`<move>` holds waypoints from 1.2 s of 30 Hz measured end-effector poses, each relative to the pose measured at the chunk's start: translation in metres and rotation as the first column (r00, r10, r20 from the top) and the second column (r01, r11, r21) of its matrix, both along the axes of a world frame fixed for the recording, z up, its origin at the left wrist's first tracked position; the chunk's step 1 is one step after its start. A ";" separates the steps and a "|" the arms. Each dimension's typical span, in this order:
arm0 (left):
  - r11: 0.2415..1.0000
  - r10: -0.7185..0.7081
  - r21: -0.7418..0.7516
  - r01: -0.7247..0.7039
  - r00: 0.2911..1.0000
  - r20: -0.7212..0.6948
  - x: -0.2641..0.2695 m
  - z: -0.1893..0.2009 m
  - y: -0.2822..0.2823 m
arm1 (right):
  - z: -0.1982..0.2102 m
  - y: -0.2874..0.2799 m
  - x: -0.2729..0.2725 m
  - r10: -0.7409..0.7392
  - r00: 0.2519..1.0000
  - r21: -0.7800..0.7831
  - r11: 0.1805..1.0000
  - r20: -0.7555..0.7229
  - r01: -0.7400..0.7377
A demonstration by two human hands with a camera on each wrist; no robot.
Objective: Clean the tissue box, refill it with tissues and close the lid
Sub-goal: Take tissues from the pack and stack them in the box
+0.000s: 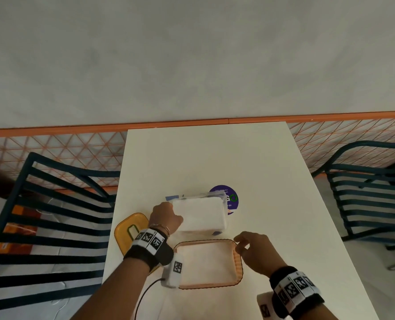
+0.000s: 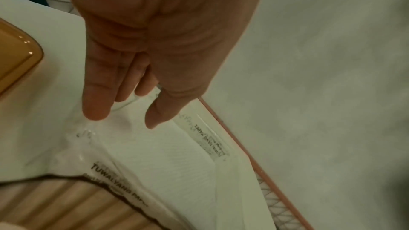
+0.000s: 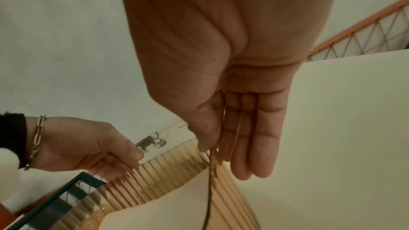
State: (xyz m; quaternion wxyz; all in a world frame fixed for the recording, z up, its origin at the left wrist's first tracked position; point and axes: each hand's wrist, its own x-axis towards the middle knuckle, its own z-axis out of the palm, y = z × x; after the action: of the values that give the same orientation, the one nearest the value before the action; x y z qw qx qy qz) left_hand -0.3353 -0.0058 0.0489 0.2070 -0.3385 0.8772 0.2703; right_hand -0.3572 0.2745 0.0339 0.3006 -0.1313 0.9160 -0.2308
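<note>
The tissue pack is being gripped at its left end by the left hand, lying on the worktop just behind the tissue box, whose far right rim is being pinched by the right hand fingers; the yellow lid is lying leftward.

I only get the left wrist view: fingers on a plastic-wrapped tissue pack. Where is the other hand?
Observer: The right hand pinches the right rim of the open orange tissue box.
Operator: Anything beyond the pack?
Observer: A round purple sticker on the table, partly hidden behind the tissue pack that the left hand grips.
</note>
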 end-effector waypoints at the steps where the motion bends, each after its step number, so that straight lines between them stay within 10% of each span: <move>1: 1.000 -0.011 -0.011 0.012 1.000 0.023 -0.003 -0.003 0.001 | -0.001 0.001 -0.001 -0.002 1.000 -0.002 1.000 0.014 0.002; 19: 0.941 0.207 0.300 -0.158 0.968 -0.140 -0.016 -0.017 0.012 | 0.002 -0.003 -0.007 -0.065 0.997 -0.038 0.997 0.048 0.066; 27: 0.760 0.305 0.647 -0.068 0.916 -0.262 0.001 -0.011 0.000 | 0.025 -0.035 -0.044 -0.202 0.978 -0.328 0.922 0.045 0.205; 36: 0.735 0.404 0.677 -0.042 0.829 -0.387 0.007 -0.005 -0.009 | 0.015 -0.068 -0.068 -0.024 0.999 -0.393 0.919 0.027 0.033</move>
State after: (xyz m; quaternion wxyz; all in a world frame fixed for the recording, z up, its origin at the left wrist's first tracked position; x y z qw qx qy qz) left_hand -0.3280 -0.0149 0.0434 0.0347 -0.2694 0.7033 0.6570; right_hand -0.4250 0.2061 0.0489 0.2746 -0.1731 0.8495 -0.4159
